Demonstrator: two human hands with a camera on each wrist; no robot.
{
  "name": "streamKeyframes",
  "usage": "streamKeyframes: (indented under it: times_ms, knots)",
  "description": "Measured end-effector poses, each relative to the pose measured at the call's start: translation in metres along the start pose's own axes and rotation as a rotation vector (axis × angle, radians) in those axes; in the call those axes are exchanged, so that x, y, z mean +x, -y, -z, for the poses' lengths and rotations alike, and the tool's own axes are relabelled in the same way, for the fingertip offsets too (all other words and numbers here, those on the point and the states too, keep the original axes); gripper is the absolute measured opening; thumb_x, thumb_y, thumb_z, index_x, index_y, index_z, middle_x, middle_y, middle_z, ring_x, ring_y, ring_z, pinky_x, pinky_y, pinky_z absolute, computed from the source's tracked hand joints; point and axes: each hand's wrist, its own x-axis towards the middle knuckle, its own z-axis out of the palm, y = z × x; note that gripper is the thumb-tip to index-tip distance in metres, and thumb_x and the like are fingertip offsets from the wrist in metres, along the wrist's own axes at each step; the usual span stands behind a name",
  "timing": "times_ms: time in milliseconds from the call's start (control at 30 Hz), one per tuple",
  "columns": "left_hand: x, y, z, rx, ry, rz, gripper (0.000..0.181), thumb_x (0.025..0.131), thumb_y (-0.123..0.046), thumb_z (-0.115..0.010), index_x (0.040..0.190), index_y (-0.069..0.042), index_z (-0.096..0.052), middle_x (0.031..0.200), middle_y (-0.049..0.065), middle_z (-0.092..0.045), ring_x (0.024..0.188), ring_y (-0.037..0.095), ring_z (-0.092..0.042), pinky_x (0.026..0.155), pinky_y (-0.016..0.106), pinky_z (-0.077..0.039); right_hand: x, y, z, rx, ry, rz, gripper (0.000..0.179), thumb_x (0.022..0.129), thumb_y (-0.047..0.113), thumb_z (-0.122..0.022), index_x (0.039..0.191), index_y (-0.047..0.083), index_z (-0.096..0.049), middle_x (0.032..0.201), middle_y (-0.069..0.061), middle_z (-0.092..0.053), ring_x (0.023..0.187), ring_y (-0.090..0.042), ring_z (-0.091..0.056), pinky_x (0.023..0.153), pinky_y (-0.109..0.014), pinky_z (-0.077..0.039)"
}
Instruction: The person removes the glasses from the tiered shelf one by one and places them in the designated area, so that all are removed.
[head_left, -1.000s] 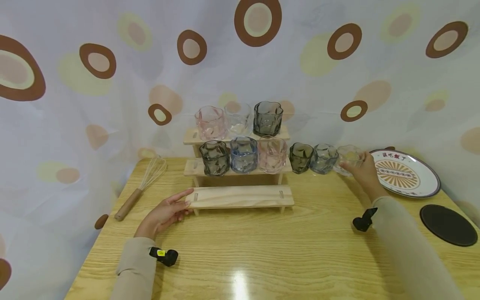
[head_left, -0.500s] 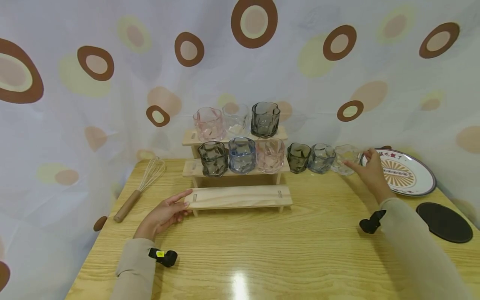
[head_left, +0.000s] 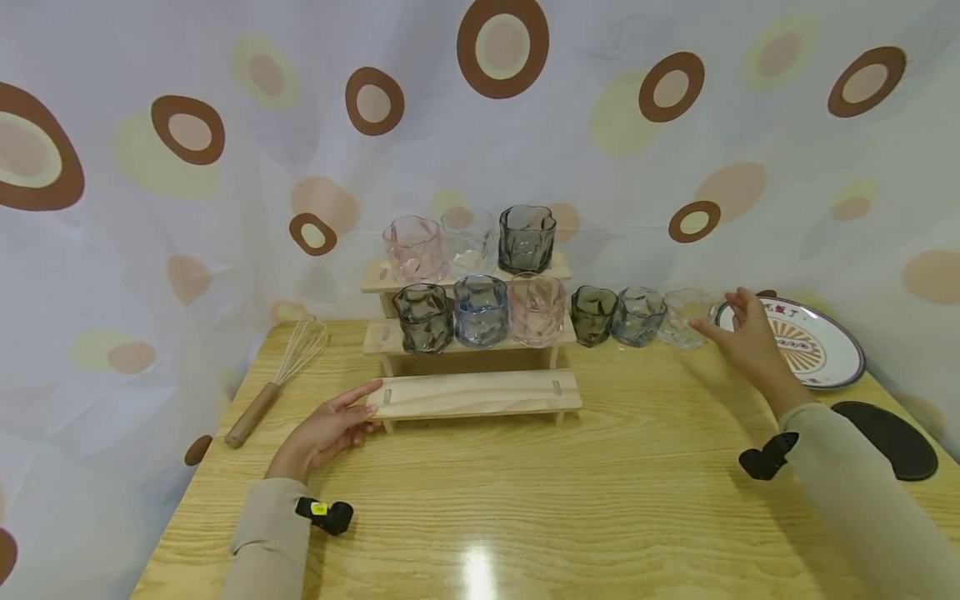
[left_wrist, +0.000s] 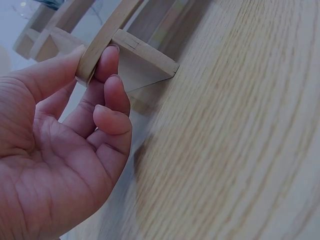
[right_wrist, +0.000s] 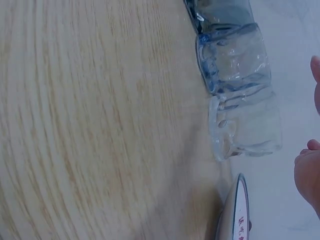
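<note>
My left hand (head_left: 326, 433) pinches the left end of the lowest board of a three-step wooden rack (head_left: 472, 396). The left wrist view shows thumb and forefinger on the board's end (left_wrist: 102, 45), the other fingers curled beneath. To the right of the rack, a clear glass (head_left: 681, 321) stands on the table beside a blue glass (head_left: 639, 317) and a dark glass (head_left: 595, 317). My right hand (head_left: 753, 342) hovers just right of the clear glass, thumb and fingers spread. In the right wrist view its fingertips (right_wrist: 306, 172) are apart from the clear glass (right_wrist: 250, 125).
On the middle step stand dark, blue and pink glasses (head_left: 537, 310); the top step bears pink, clear and dark glasses (head_left: 527, 242). A whisk (head_left: 273, 375) lies at the left. A patterned plate (head_left: 832, 350) and a black oval mat (head_left: 888, 437) are at the right, partly behind my right arm.
My right hand has let go of the clear glass and drawn back to the right, its fingers spreading. The left hand keeps its hold on the rack. The head view has shifted slightly.
</note>
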Motion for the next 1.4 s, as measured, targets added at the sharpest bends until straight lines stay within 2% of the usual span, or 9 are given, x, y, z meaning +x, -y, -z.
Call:
streamKeyframes:
  times_ms: [267,433,567,733,967,1167,1400]
  knots:
    - [0.000,0.001,0.001,0.001,0.003,0.001,0.061,0.097,-0.015,-0.055,0.151,-0.011,-0.026,0.086,0.000,-0.064,0.071,0.008,-0.054,0.059,0.020,-0.041,-0.009,0.019,-0.006,0.036,0.055,0.053,0.097,0.091,0.030,-0.063,0.152,0.008,0.009,0.157,-0.016,-0.001,0.144,-0.025,0.002,0.114,-0.028,-0.007]
    - [0.001,0.001,0.001,-0.009,0.009,-0.005,0.061,0.097,-0.014,-0.054,0.151,-0.011,-0.026,0.084,0.000,-0.063,0.069,0.008,-0.054,0.059,0.020,-0.042,-0.015,0.030,-0.015,0.078,0.087,0.095,0.090,0.093,0.023,-0.062,0.152,0.009,0.005,0.156,-0.017,-0.007,0.144,-0.026,-0.004,0.114,-0.027,-0.009]
    - [0.001,0.001,0.001,-0.011,0.010,-0.004,0.061,0.097,-0.014,-0.055,0.151,-0.011,-0.026,0.084,0.000,-0.062,0.068,0.007,-0.055,0.058,0.021,-0.043,-0.019,0.038,-0.025,0.056,0.113,0.143,0.090,0.092,0.021,-0.064,0.153,0.008,0.002,0.153,-0.019,-0.014,0.142,-0.030,-0.013,0.114,-0.031,-0.015]
    - [0.001,0.000,0.001,-0.013,0.010,0.000,0.061,0.097,-0.014,-0.055,0.151,-0.011,-0.026,0.085,0.001,-0.063,0.069,0.008,-0.054,0.058,0.021,-0.043,-0.024,0.050,-0.043,0.039,0.135,0.194,0.089,0.090,0.017,-0.067,0.152,0.005,-0.003,0.148,-0.020,-0.022,0.138,-0.035,-0.020,0.112,-0.035,-0.021]
    - [0.000,0.000,0.003,0.006,0.023,-0.002,0.062,0.098,-0.014,-0.054,0.151,-0.012,-0.024,0.089,0.000,-0.061,0.072,0.008,-0.054,0.060,0.021,-0.043,-0.024,0.065,-0.070,0.070,0.169,0.260,0.083,0.090,0.011,-0.066,0.151,0.001,-0.011,0.143,-0.023,-0.029,0.134,-0.039,-0.027,0.109,-0.037,-0.028]
    - [-0.002,-0.001,0.005,0.030,0.032,-0.003,0.061,0.099,-0.015,-0.052,0.152,-0.013,-0.023,0.092,-0.001,-0.060,0.074,0.008,-0.055,0.061,0.022,-0.042,-0.017,0.080,-0.098,0.141,0.237,0.269,0.081,0.090,0.013,-0.066,0.151,0.002,-0.013,0.145,-0.022,-0.028,0.136,-0.036,-0.026,0.110,-0.043,-0.024]
    - [0.001,0.000,0.003,0.001,0.025,0.006,0.062,0.097,-0.016,-0.055,0.151,-0.012,-0.025,0.090,0.000,-0.063,0.073,0.008,-0.054,0.059,0.020,-0.042,-0.013,0.101,-0.128,0.244,0.288,0.303,0.077,0.090,0.006,-0.064,0.149,0.000,-0.015,0.146,-0.022,-0.027,0.136,-0.035,-0.025,0.112,-0.042,-0.021]
